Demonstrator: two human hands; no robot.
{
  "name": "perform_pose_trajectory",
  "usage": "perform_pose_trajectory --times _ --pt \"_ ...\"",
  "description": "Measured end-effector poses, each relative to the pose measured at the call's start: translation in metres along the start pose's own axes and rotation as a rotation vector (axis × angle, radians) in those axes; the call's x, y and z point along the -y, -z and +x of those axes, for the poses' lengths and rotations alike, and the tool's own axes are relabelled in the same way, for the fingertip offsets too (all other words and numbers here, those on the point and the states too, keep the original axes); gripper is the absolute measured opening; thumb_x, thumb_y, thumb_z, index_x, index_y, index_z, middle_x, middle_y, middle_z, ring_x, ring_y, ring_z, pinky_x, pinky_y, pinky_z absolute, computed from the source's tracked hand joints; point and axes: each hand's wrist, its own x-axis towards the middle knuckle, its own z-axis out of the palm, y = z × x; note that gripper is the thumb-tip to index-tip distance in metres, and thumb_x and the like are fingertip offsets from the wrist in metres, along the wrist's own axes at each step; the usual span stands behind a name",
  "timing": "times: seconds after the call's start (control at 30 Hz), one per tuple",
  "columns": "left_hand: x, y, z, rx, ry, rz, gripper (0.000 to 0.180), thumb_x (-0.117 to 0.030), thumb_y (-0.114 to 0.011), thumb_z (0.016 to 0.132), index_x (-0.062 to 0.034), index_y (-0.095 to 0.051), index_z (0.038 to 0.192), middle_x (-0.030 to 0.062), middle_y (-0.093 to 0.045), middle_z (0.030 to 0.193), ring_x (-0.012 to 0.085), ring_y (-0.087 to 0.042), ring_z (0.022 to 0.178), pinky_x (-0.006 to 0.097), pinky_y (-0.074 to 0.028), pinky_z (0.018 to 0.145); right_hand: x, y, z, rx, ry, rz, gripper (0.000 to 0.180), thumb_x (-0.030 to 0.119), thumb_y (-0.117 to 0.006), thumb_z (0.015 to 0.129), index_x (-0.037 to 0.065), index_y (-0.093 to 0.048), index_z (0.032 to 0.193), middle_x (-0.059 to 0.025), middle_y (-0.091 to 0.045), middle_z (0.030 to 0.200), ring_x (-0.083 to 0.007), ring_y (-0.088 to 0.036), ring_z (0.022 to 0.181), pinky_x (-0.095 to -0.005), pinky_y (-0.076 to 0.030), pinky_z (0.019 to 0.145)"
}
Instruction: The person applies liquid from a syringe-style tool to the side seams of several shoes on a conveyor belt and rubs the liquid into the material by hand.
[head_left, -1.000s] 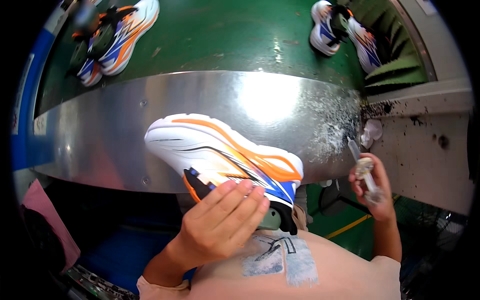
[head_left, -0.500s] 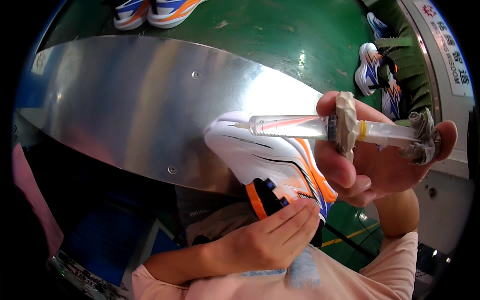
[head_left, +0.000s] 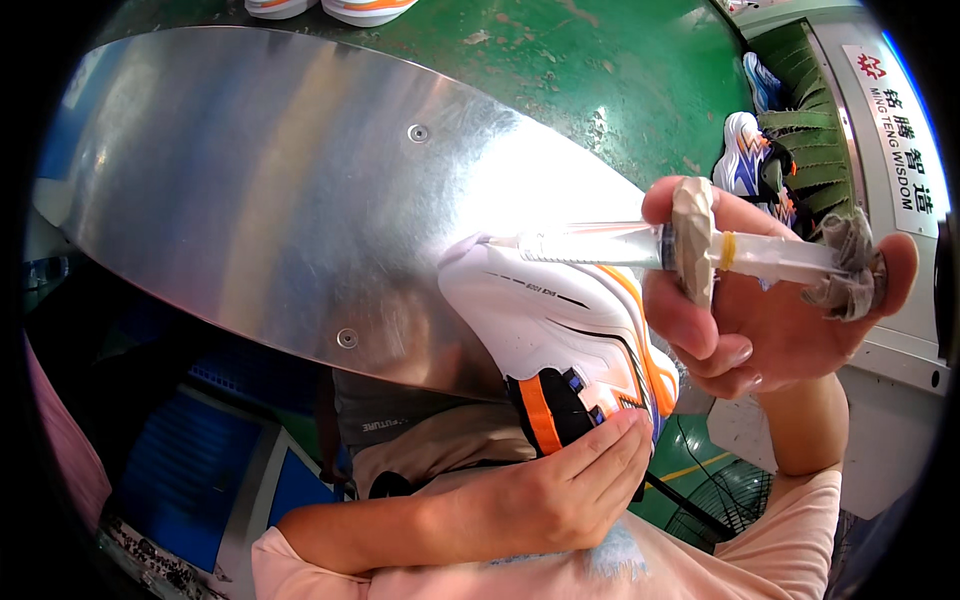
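Polished metal plate (head_left: 230,200) is spreading across the left side, curving in the wide view, with green work surface (head_left: 560,70) showing beyond it. Past its far edge, two pale shoe soles with orange trim (head_left: 368,10) are poking in at the top. Right of centre, a white shoe (head_left: 545,315) with orange, black and blue markings is lying on its side, its toe reaching over the plate and its heel toward the person. Near that heel, the left hand (head_left: 575,490) is holding the shoe, fingers close together along its side; the thumb is hiding, so how tightly it is closing cannot be told. A clear syringe (head_left: 600,243) is pointing left, its tip at the toe's edge; contact cannot be told. The right hand (head_left: 790,330) is gripping it part-open, index and middle fingers straddling the wrapped collar (head_left: 692,245), thumb resting at the padded plunger end (head_left: 848,268). Farther right, another white shoe (head_left: 740,155) is sitting beside green bristly matting (head_left: 800,100).
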Motion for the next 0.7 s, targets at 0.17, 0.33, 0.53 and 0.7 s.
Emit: perform_pose_trajectory --times 0.17,0.33,0.53,0.7 --pt "0.004 0.009 -0.006 0.033 -0.021 0.029 0.028 -0.012 -0.050 0.078 0.0033 -0.062 0.098 0.0124 -0.062 0.103 0.0223 -0.058 0.100 0.032 -0.043 0.095 -0.006 -0.007 0.001 -0.009 0.044 -0.059 0.077 0.055 -0.052 0.078 0.001 -0.028 0.127 -0.0164 -0.052 0.083 -0.0072 -0.033 0.052 -0.0166 -0.029 0.042" --pt "0.004 0.015 -0.008 0.040 0.019 -0.013 0.028 -0.011 -0.051 0.078 0.0030 -0.061 0.100 0.0133 -0.061 0.105 0.0223 -0.058 0.101 0.032 -0.043 0.095 -0.024 -0.017 -0.027 -0.153 0.172 -0.162 0.080 0.059 -0.048 0.077 -0.002 -0.034 0.128 -0.0163 -0.055 0.081 -0.0048 -0.033 0.053 -0.0164 -0.025 0.042" --pt "0.003 0.021 -0.012 0.096 0.104 -0.144 0.025 -0.010 -0.053 0.079 -0.0015 -0.062 0.100 0.0118 -0.061 0.107 0.0214 -0.058 0.103 0.033 -0.043 0.095 -0.066 -0.011 -0.059 -0.321 0.311 -0.025 0.120 0.083 -0.060 0.044 -0.003 -0.033 0.123 -0.0140 -0.053 0.078 -0.0046 -0.035 0.054 -0.0158 -0.028 0.046" --pt "0.006 0.027 -0.018 0.110 0.159 -0.091 0.021 -0.008 -0.056 0.078 -0.0055 -0.065 0.097 0.0081 -0.062 0.105 0.0205 -0.059 0.103 0.033 -0.044 0.093 -0.101 -0.012 -0.066 -0.321 0.392 0.125 0.128 0.087 -0.059 0.039 -0.003 -0.032 0.127 -0.0127 -0.052 0.083 -0.0052 -0.033 0.063 -0.0158 -0.025 0.051"
